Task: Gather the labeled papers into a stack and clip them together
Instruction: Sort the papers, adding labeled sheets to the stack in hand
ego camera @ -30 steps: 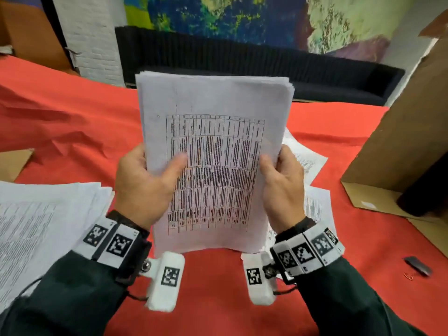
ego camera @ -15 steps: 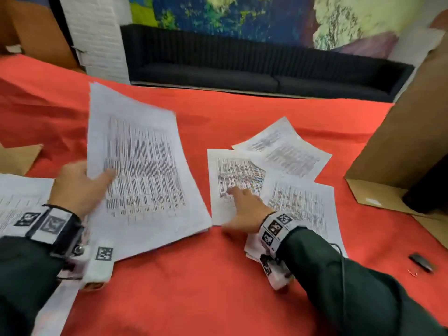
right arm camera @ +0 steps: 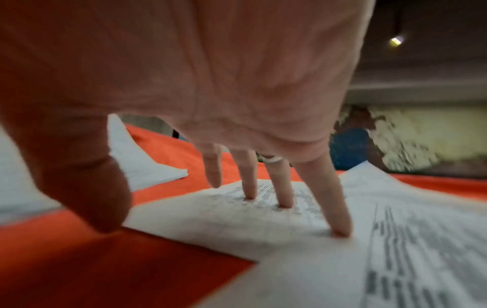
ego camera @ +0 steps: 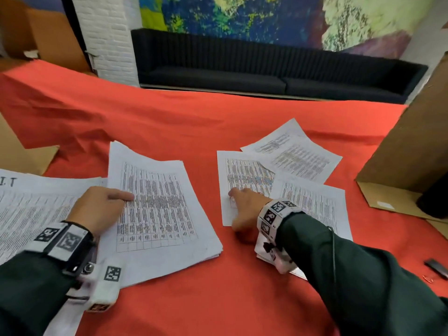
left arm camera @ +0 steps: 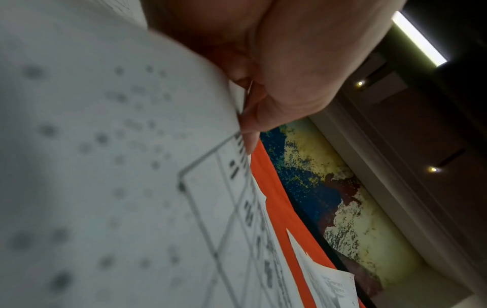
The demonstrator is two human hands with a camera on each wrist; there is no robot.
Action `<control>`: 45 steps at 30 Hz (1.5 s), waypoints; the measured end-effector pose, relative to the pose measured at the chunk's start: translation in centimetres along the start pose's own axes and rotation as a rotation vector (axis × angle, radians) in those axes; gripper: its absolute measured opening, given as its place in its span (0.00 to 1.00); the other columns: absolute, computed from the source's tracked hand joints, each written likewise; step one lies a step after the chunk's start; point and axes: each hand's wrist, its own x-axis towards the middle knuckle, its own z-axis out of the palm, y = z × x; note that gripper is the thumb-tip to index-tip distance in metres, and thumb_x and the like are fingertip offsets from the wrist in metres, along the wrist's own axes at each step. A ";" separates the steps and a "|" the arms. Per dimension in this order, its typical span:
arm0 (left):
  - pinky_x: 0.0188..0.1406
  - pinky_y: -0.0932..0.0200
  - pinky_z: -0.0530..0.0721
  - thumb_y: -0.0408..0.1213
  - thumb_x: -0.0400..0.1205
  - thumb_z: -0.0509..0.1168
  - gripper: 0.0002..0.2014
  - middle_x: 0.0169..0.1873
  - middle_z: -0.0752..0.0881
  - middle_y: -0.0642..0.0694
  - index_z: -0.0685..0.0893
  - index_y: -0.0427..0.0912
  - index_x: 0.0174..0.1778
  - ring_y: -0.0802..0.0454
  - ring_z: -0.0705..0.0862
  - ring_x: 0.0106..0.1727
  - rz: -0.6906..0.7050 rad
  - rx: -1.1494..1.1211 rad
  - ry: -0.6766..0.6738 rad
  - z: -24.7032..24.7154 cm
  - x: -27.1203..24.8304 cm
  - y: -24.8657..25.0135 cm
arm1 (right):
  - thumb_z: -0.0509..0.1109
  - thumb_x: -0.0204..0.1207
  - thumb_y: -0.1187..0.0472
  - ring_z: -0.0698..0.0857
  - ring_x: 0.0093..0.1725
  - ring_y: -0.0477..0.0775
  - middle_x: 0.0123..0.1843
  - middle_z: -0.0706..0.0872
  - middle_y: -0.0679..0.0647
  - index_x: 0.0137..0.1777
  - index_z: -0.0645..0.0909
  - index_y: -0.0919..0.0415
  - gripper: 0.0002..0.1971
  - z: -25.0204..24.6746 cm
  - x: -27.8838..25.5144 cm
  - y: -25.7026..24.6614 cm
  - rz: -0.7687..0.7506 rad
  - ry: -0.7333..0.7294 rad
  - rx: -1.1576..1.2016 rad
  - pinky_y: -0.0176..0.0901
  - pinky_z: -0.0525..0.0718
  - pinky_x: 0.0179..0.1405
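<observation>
Bench (ego camera: 218,132) draped in red cloth, creased to the far left of the stack (ego camera: 164,214). Well right of the stack, a tall cardboard box (ego camera: 412,141) with its flap flat on the cloth. Just left of the stack and partly tucked under its left edge, a wide pile of printed pages (ego camera: 29,209).

The stack itself: gathered papers lying flat on the cloth at centre left, printed table facing up, edges not quite square at the near right corner.

Right of the stack, apart from it across a strip of bare cloth, three loose sheets (ego camera: 303,161) fanned and overlapping one another.

Left hand (ego camera: 97,209) at the stack's left edge, thumb laid on the top page; in the left wrist view, pinching the paper edge between thumb and fingers.

Right hand (ego camera: 244,207) on the loose sheet nearest the stack, released and flat-spread: fingers (right arm camera: 340,208) straight, tips pressing down on the page, thumb off the paper above the cloth.

Far right of the stack, near the bench edge, a small black clip (ego camera: 436,269) lying on the cloth, with a tiny orange wire paperclip (ego camera: 428,278) just beside it.
</observation>
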 end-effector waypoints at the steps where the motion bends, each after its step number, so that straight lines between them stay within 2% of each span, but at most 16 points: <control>1: 0.60 0.41 0.88 0.30 0.79 0.62 0.21 0.47 0.95 0.47 0.93 0.61 0.35 0.34 0.92 0.50 0.016 -0.020 0.013 -0.2 0.2 -0.1 | 0.79 0.59 0.47 0.80 0.69 0.68 0.73 0.72 0.56 0.81 0.61 0.47 0.49 0.0 0.1 -0.4 0.002 -0.008 0.025 0.61 0.86 0.62; 6: 0.49 0.51 0.80 0.32 0.82 0.65 0.21 0.44 0.95 0.39 0.95 0.65 0.41 0.36 0.90 0.44 0.058 -0.119 0.018 -2.4 0.7 0.2 | 0.77 0.62 0.53 0.79 0.65 0.75 0.72 0.66 0.55 0.80 0.56 0.32 0.48 0.6 0.3 -1.7 -0.022 0.010 -0.119 0.58 0.88 0.49; 11: 0.74 0.41 0.82 0.30 0.85 0.66 0.17 0.54 0.94 0.45 0.96 0.52 0.39 0.44 0.89 0.61 0.037 -0.237 -0.031 -1.7 0.2 0.8 | 0.70 0.74 0.67 0.86 0.53 0.68 0.56 0.77 0.56 0.74 0.62 0.41 0.34 -1.1 -0.6 -1.2 -0.108 0.197 -0.225 0.56 0.86 0.44; 13: 0.74 0.38 0.82 0.43 0.86 0.68 0.14 0.52 0.94 0.44 0.97 0.52 0.39 0.43 0.91 0.59 0.009 -0.280 -0.123 -0.3 -0.4 1.1 | 0.64 0.73 0.73 0.87 0.48 0.68 0.49 0.83 0.57 0.75 0.64 0.46 0.33 -2.0 -1.7 -1.4 -0.145 0.322 -0.129 0.56 0.87 0.43; 15: 0.71 0.37 0.84 0.63 0.83 0.65 0.24 0.51 0.95 0.40 0.97 0.49 0.43 0.39 0.93 0.56 -0.068 -0.387 -0.180 1.5 -0.6 2.0 | 0.63 0.72 0.75 0.87 0.47 0.66 0.49 0.87 0.56 0.76 0.65 0.50 0.34 -2.6 -3.4 -2.5 -0.206 0.436 -0.041 0.53 0.85 0.41; 18: 0.65 0.38 0.86 0.68 0.82 0.63 0.35 0.52 0.94 0.32 0.93 0.35 0.55 0.34 0.93 0.56 -0.217 -0.734 -0.414 4.7 -1.3 4.1 | 0.70 0.74 0.69 0.87 0.49 0.61 0.51 0.89 0.52 0.73 0.69 0.49 0.29 -0.5 -6.0 -4.6 -0.354 0.415 0.004 0.49 0.81 0.40; 20: 0.68 0.36 0.85 0.66 0.75 0.73 0.33 0.56 0.94 0.37 0.92 0.39 0.61 0.36 0.93 0.60 -0.137 -0.768 -0.484 6.7 -1.2 4.7 | 0.76 0.73 0.52 0.87 0.56 0.58 0.58 0.89 0.48 0.72 0.70 0.45 0.29 1.5 -7.2 -5.0 -0.432 0.261 0.123 0.49 0.84 0.49; 23: 0.62 0.33 0.89 0.52 0.59 0.80 0.28 0.49 0.96 0.46 0.94 0.44 0.54 0.42 0.94 0.52 0.009 -0.414 -0.279 9.2 1.2 2.2 | 0.74 0.63 0.34 0.80 0.72 0.56 0.74 0.82 0.46 0.76 0.68 0.42 0.41 2.3 -6.9 -3.0 -0.363 0.167 0.219 0.55 0.80 0.70; 27: 0.61 0.33 0.90 0.37 0.61 0.74 0.22 0.47 0.95 0.46 0.93 0.41 0.53 0.44 0.94 0.51 0.035 -0.346 -0.193 9.3 2.9 1.2 | 0.75 0.59 0.43 0.68 0.77 0.70 0.79 0.62 0.50 0.76 0.58 0.37 0.44 1.9 -6.3 1.6 -0.051 0.038 -0.026 0.71 0.76 0.70; 33: 0.70 0.51 0.76 0.15 0.71 0.76 0.44 0.68 0.79 0.45 0.64 0.41 0.80 0.49 0.79 0.68 0.210 -0.310 -0.073 7.4 2.3 3.2 | 0.75 0.59 0.58 0.81 0.67 0.71 0.84 0.54 0.57 0.76 0.58 0.42 0.45 2.3 -7.1 4.4 0.057 -0.040 -0.067 0.57 0.87 0.58; 35: 0.77 0.53 0.70 0.16 0.69 0.79 0.64 0.80 0.70 0.49 0.42 0.50 0.90 0.55 0.71 0.76 0.260 -0.309 -0.046 7.1 3.1 2.7 | 0.75 0.65 0.64 0.86 0.61 0.68 0.85 0.51 0.61 0.72 0.63 0.48 0.37 2.0 -7.3 5.0 0.059 -0.020 -0.110 0.52 0.87 0.52; 37: 0.79 0.56 0.65 0.19 0.69 0.80 0.70 0.83 0.63 0.56 0.37 0.70 0.87 0.59 0.66 0.78 0.269 -0.260 -0.043 6.6 3.6 2.3 | 0.70 0.72 0.68 0.87 0.54 0.67 0.82 0.59 0.64 0.67 0.69 0.55 0.25 1.3 -7.4 5.9 0.073 0.027 -0.125 0.49 0.83 0.46; 39: 0.71 0.68 0.70 0.18 0.73 0.76 0.58 0.79 0.71 0.56 0.56 0.80 0.80 0.61 0.73 0.75 0.313 -0.223 -0.129 6.2 2.9 3.2 | 0.65 0.74 0.69 0.87 0.54 0.66 0.67 0.78 0.62 0.57 0.75 0.57 0.13 -0.1 -7.8 6.1 0.047 0.134 -0.089 0.48 0.82 0.44; 42: 0.37 0.80 0.77 0.17 0.79 0.64 0.28 0.55 0.90 0.49 0.90 0.59 0.58 0.66 0.87 0.45 0.248 -0.227 -0.298 7.0 1.2 4.4 | 0.65 0.71 0.69 0.87 0.52 0.66 0.52 0.85 0.59 0.61 0.78 0.55 0.19 -2.4 -8.9 4.6 -0.030 0.311 -0.014 0.51 0.85 0.45; 44: 0.54 0.75 0.81 0.29 0.84 0.67 0.12 0.56 0.92 0.46 0.94 0.49 0.48 0.58 0.90 0.58 0.172 -0.344 -0.320 8.2 0.6 4.9 | 0.66 0.71 0.70 0.86 0.54 0.67 0.55 0.86 0.60 0.66 0.77 0.54 0.23 -2.9 -9.9 2.0 -0.143 0.370 -0.019 0.49 0.80 0.44; 45: 0.66 0.65 0.81 0.45 0.84 0.72 0.09 0.57 0.93 0.47 0.95 0.47 0.46 0.52 0.89 0.64 0.155 -0.431 -0.341 8.5 0.1 5.6 | 0.66 0.72 0.70 0.86 0.56 0.67 0.57 0.86 0.61 0.67 0.76 0.54 0.23 -2.7 -10.3 0.5 -0.225 0.374 -0.033 0.50 0.80 0.45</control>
